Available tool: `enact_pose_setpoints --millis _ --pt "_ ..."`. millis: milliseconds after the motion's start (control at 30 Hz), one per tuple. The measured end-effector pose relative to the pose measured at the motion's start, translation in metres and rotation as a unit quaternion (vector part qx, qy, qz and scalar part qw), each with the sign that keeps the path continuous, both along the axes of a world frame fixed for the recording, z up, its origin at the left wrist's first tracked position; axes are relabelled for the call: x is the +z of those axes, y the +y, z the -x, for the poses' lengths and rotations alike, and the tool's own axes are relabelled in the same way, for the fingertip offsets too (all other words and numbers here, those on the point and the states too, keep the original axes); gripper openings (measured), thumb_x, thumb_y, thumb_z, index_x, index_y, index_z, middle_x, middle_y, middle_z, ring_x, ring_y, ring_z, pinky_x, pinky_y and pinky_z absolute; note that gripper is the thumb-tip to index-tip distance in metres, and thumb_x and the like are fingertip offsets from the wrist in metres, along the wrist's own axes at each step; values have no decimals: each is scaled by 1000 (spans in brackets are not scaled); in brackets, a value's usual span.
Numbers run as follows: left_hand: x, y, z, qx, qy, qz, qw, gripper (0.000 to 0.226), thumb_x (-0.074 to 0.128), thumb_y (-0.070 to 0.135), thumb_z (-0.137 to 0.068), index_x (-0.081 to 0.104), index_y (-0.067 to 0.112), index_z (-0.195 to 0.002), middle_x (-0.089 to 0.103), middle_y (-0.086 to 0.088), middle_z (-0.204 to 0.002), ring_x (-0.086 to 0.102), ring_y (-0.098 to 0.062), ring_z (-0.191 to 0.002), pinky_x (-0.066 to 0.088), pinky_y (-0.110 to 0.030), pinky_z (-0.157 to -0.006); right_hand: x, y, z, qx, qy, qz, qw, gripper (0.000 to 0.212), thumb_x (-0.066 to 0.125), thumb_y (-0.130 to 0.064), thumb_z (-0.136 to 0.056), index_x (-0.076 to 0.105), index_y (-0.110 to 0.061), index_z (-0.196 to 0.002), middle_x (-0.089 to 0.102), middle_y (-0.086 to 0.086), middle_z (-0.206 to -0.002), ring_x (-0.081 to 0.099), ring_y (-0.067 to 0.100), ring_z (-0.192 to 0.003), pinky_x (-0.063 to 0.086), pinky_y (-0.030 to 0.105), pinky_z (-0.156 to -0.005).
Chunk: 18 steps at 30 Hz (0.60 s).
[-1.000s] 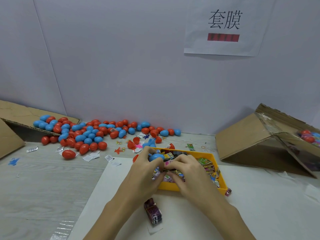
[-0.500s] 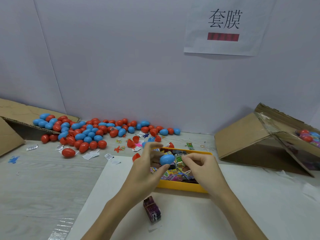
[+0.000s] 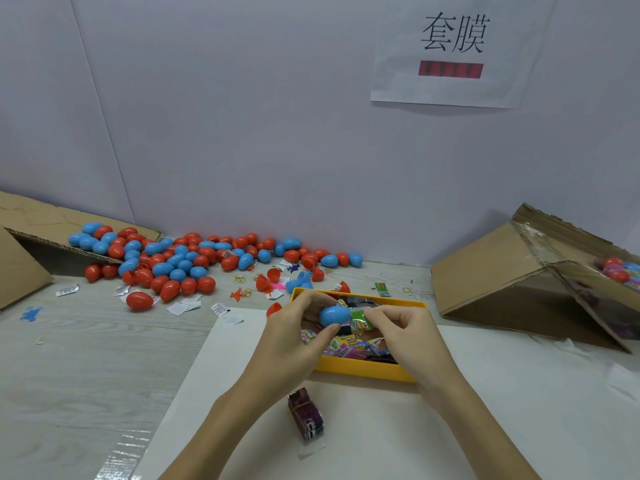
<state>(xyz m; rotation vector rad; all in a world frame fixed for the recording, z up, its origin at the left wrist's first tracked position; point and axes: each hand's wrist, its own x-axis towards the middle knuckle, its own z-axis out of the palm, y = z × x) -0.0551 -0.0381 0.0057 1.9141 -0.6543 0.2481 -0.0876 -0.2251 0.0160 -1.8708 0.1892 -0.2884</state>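
Observation:
My left hand [image 3: 294, 336] pinches a blue plastic egg [image 3: 333, 315] between thumb and fingers, just above the yellow tray [image 3: 360, 370]. My right hand [image 3: 408, 336] pinches a green printed film sleeve [image 3: 361, 319] whose open end meets the egg's right tip. Both hands hover over the tray, which holds several colourful printed sleeves [image 3: 349, 346]. Part of the tray's content is hidden behind my hands.
A pile of red and blue eggs [image 3: 180, 261] lies at the back left beside a cardboard flap [image 3: 41, 223]. A tilted cardboard box [image 3: 526, 271] holding wrapped eggs stands at the right. A bundle of dark sleeves [image 3: 306, 415] lies on the white sheet [image 3: 485, 410] near me.
Both hands rose out of the tray. The left hand brought up the blue egg and the right hand brought a green sleeve against its tip.

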Motion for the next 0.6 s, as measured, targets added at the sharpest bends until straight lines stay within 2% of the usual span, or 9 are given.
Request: enact_pose_setpoints --millis 100,300,367,467,600 --pt "1 0 0 -1 -1 1 1000 28 75 16 -91 65 24 -116 69 17 -108 65 0 -100 51 -13 -84 -1 0 0 2 -4 -3 1000 20 62 -32 -101 80 -27 -93 78 -10 -79 73 8 -86 56 21 -74" --pt "2 0 0 2 4 14 1000 30 77 14 -90 68 24 -117 70 15 -108 67 -3 -99 55 -18 -86 -1 1 0 9 -12 -20 1000 19 65 -34 -99 81 -25 -99 78 -11 -85 73 8 -88 58 24 -75" --pt "4 -1 0 2 14 30 999 30 77 17 -90 69 25 -118 70 14 -108 67 -4 -99 56 -20 -86 0 2 2 23 -19 -26 999 17 66 -38 -97 80 -28 -100 78 -14 -88 73 4 -87 57 21 -70" --pt "5 -3 2 -4 16 45 999 24 76 22 -89 72 25 -113 71 15 -108 67 -4 -100 56 -20 -86 0 3 3 44 -29 -32 998 10 70 -32 -96 79 -30 -100 78 -15 -89 73 3 -85 55 16 -62" --pt "2 -6 3 -6 51 71 996 31 75 18 -90 66 24 -119 73 13 -107 68 -1 -104 56 -20 -90 -3 6 4 48 -38 -40 997 8 74 -27 -93 77 -32 -98 78 -15 -90 74 6 -87 59 20 -65"
